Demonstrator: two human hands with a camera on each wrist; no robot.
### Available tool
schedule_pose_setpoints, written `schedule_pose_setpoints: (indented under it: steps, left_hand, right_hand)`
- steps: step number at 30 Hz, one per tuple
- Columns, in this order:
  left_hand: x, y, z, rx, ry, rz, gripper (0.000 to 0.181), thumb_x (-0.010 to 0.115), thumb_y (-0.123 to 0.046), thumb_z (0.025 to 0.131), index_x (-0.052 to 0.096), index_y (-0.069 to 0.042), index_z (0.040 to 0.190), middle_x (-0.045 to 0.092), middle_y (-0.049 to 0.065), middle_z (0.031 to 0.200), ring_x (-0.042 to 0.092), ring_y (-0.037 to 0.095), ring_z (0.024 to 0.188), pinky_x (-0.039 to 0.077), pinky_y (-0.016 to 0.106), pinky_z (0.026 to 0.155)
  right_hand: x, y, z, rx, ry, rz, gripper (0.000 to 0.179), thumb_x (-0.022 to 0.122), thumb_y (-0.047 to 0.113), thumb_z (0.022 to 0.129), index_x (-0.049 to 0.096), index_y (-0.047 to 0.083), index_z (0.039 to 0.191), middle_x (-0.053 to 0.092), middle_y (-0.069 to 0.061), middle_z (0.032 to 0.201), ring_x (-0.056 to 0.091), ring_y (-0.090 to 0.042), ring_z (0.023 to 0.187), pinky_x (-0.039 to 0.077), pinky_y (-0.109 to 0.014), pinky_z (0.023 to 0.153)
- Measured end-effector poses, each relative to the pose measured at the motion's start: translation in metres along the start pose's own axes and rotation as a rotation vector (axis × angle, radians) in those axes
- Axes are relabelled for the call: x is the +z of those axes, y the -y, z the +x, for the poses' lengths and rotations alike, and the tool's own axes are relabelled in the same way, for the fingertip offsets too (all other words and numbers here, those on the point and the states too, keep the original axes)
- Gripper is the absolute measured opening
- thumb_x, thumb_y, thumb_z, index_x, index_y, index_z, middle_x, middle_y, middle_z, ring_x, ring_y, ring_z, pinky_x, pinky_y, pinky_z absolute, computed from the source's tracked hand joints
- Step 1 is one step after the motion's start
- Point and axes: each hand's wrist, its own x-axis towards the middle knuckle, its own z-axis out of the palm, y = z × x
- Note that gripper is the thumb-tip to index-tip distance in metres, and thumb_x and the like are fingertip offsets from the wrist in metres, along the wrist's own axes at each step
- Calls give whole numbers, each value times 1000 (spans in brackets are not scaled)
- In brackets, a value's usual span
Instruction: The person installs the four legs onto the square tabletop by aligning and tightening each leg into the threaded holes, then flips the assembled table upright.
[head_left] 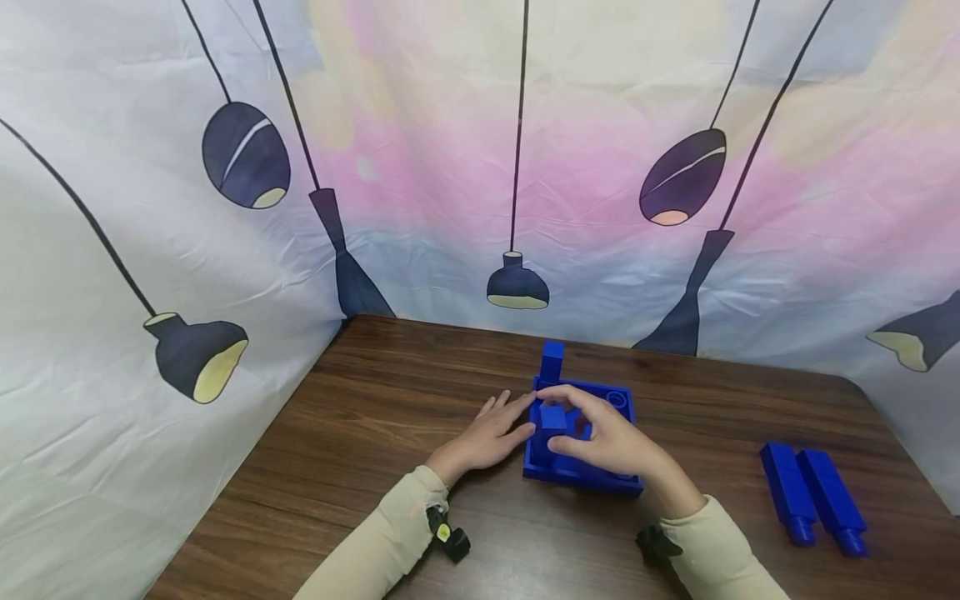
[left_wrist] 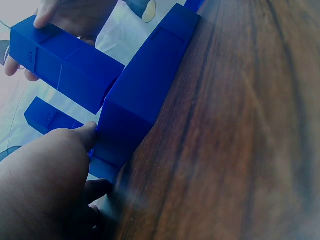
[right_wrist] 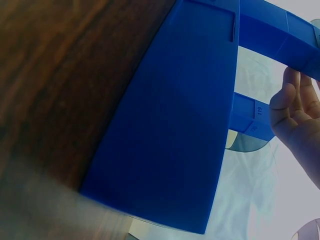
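Note:
A blue tray-like base [head_left: 585, 482] with a raised rim sits on the table, a round socket [head_left: 617, 401] showing at its far right corner. Two square blue posts stand upright in it: the far post [head_left: 552, 364] at the far left corner and the near post [head_left: 553, 419] at the near left. My right hand [head_left: 611, 435] grips the near post around its upper part with thumb and fingers. My left hand [head_left: 487, 437] lies along the base's left side, fingers extended. Its thumb [left_wrist: 87, 134] touches the base's edge in the left wrist view.
Two more blue posts, a left one [head_left: 789, 493] and a right one [head_left: 832, 502], lie side by side on the table at the right, their round pegs toward me. A cloth backdrop [head_left: 442, 167] printed with lamps hangs behind the wooden table [head_left: 375, 400].

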Motion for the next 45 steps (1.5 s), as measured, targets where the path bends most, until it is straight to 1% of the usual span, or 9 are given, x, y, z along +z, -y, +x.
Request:
schedule_pose_setpoints:
  steps: [4, 10, 20, 23, 30, 36, 40, 45]
  left_hand:
    - [0, 0, 0, 0, -4, -3, 64, 40, -47, 114, 26, -18, 169, 29, 4, 172, 6, 35, 162, 1, 54, 130]
    - [-1, 0, 0, -3, 0, -3, 64, 40, -47, 114, 25, -19, 170, 28, 4, 172, 5, 35, 163, 0, 53, 130]
    - [0, 0, 1, 2, 0, 0, 63, 41, -44, 115, 25, -19, 170, 27, 3, 173, 6, 35, 162, 0, 54, 130]
    - [0, 0, 2, 4, -1, 4, 62, 42, -42, 115, 25, -18, 170, 27, 4, 173, 6, 35, 162, 1, 54, 130]
    - [0, 1, 2, 6, 0, 4, 62, 42, -42, 115, 25, -18, 170, 28, 5, 173, 6, 35, 162, 0, 54, 130]
    - [0, 1, 1, 3, 3, 3, 62, 41, -43, 115, 25, -18, 170, 28, 5, 172, 5, 34, 162, 1, 54, 130]
    - [0, 1, 0, -2, 5, 0, 63, 41, -44, 115, 25, -18, 170, 28, 5, 172, 5, 34, 163, 1, 53, 130]
    - [0, 1, 1, -1, 2, 0, 62, 41, -43, 115, 25, -18, 170, 27, 4, 173, 5, 34, 163, 0, 54, 130]
  right_hand:
    - [-1, 1, 0, -6, -5, -9, 57, 75, 16, 100, 53, 4, 151, 61, -17, 144, 59, -24, 117, 53, -38, 82]
    - [0, 1, 0, -9, -4, -11, 58, 77, 16, 99, 53, 3, 151, 59, -15, 148, 58, -21, 114, 54, -37, 80]
    - [0, 0, 0, 2, 3, -1, 61, 78, 19, 99, 52, 5, 152, 58, -16, 149, 57, -18, 106, 52, -36, 73]
    - [-1, 0, 0, 8, 10, -4, 64, 80, 19, 97, 52, 6, 153, 57, -14, 150, 57, -19, 107, 52, -36, 74]
    - [-3, 4, 0, 20, 20, -3, 66, 80, 22, 97, 51, 8, 155, 57, -12, 152, 58, -25, 120, 51, -37, 77]
    - [-2, 3, 1, 25, 38, 6, 68, 81, 22, 96, 50, 8, 155, 58, -13, 149, 58, -25, 120, 50, -35, 74]
    - [-2, 2, 1, 20, 38, 8, 68, 81, 21, 96, 50, 7, 155, 60, -14, 147, 59, -27, 124, 50, -33, 71]
    - [-1, 0, 0, 16, 33, 14, 67, 81, 20, 96, 51, 7, 154, 59, -16, 148, 58, -32, 127, 50, -35, 73]
